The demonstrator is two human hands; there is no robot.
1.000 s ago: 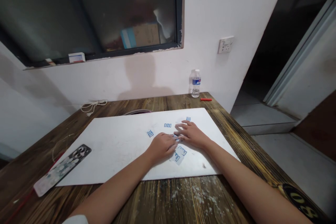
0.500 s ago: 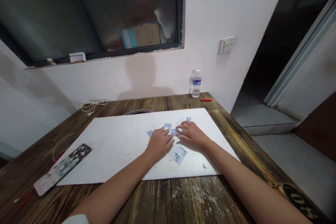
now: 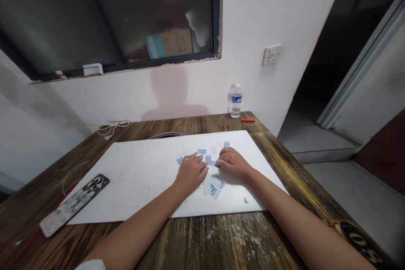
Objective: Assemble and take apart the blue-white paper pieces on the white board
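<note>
While left hand [image 3: 190, 173] lies flat on smooth white board [image 3: 136, 190] | right hand [image 3: 232, 163] seemingly pinches blue-printed paper strip [image 3: 213, 163]

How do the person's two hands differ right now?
The left hand lies flatter with its fingers spread, while the right hand is more curled. Left fingers reach toward a blue-printed paper piece; right fingertips sit at another piece. Both hands are bare and rest on a white board.
</note>
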